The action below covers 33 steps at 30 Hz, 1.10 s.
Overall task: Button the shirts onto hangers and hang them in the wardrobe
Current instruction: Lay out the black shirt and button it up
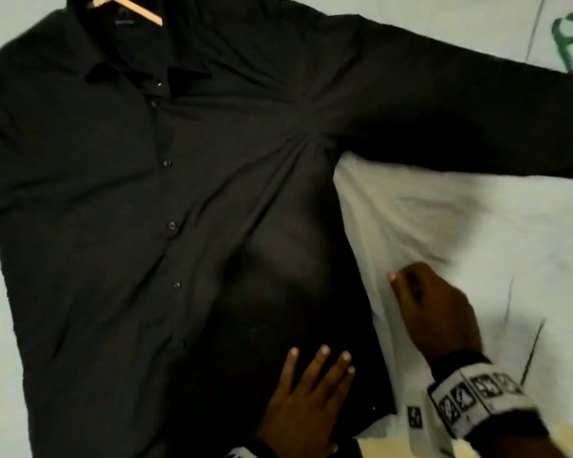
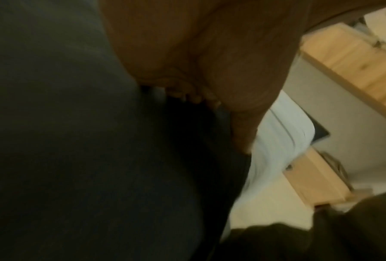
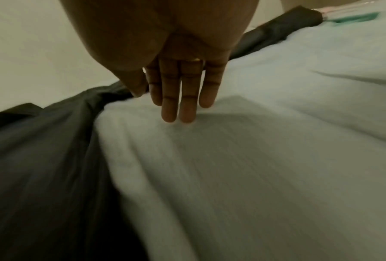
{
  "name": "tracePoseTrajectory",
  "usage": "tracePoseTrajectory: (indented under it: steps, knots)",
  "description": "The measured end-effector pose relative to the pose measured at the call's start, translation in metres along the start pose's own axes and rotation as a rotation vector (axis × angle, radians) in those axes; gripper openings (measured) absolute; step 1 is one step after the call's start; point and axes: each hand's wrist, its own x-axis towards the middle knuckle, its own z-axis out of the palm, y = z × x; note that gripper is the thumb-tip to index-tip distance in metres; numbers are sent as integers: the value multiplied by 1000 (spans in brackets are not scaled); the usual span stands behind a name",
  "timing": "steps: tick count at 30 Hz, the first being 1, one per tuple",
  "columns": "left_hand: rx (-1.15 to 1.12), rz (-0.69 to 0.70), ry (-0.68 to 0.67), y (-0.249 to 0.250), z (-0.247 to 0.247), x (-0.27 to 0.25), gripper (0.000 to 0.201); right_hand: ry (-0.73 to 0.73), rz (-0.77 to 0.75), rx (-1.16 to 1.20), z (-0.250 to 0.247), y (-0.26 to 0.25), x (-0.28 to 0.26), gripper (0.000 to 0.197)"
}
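I judge I'm smoothing the buttoned shirt on the bed (hanger inside); left hand flat on it, right hand empty with straight fingers; next, 1 lift by the hanger.

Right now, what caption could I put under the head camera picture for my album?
A black shirt on a wooden hanger lies on a white sheet; left hand presses it flat, right hand beside it.

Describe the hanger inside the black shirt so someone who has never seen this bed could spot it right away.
Start with the black shirt spread flat, buttoned, across the white bed sheet. Follow its buttons up to the open collar at the top, where a pale wooden hanger pokes out of the neck. It is bare light wood, unlike the green hanger lying on the sheet beyond the shirt's outstretched sleeve.
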Motion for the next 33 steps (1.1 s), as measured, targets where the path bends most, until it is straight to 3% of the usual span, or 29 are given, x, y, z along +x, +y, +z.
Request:
tracePoseTrajectory:
  steps: [2,6,9,12,16,20,24,27,30,33]
  knots:
    - [47,58,32,-3,12,-5,121,-70,33,7,25,18,-46,37]
    - [86,100,119,-6,26,-11,123,-82,3,-33,56,40,-99,26]
    - [59,100,162,-1,33,-9,103,-74,52,-78,60,51,-110,31]
    - [10,25,198,14,40,-4,82,-16,9,-83,60,50,-118,32]
    - [-72,-142,225,43,46,1,66,94,-53,-25,59,49,-122,18]
    - [-106,-278,252,63,46,10,58,-20,-3,61,61,41,-97,25]
    - [-101,-380,272,72,45,18,36,-85,-25,-54,61,41,-93,28]
    - [-42,-355,335,75,48,16,21,-66,-76,-140,58,51,-108,37]
    - [33,-234,460,72,58,10,9,-216,-37,-199,59,61,-128,41]
    - [53,-154,500,65,67,8,12,-299,0,-228,61,67,-146,43]
